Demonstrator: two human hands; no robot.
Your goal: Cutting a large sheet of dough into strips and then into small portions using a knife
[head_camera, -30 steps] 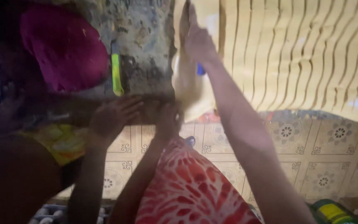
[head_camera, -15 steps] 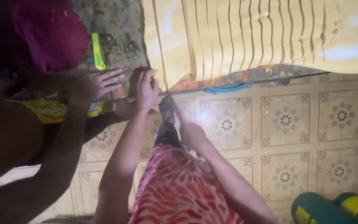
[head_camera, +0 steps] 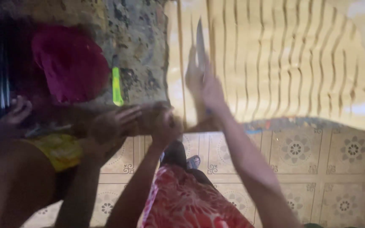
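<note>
Cutting: right hand (head_camera: 205, 86) is clenched round a knife with a pale narrow blade (head_camera: 200, 40), tip pointing away, over a thick yellow foam sheet scored into parallel strips (head_camera: 284, 63).
Left hand (head_camera: 163, 124): presses on the near table edge beside the foam; grip unclear through blur.
Nearby: a co-worker's hand (head_camera: 113, 122) lies on the stained worktop (head_camera: 142, 50), near a yellow-green utility cutter (head_camera: 117, 86).
Technique, judged: keep the blade along one scored line and the other hand clear of it.

A co-worker's hand (head_camera: 113, 122) crowds the bench edge (head_camera: 144, 126); patterned floor (head_camera: 317, 169) lies open.
</note>
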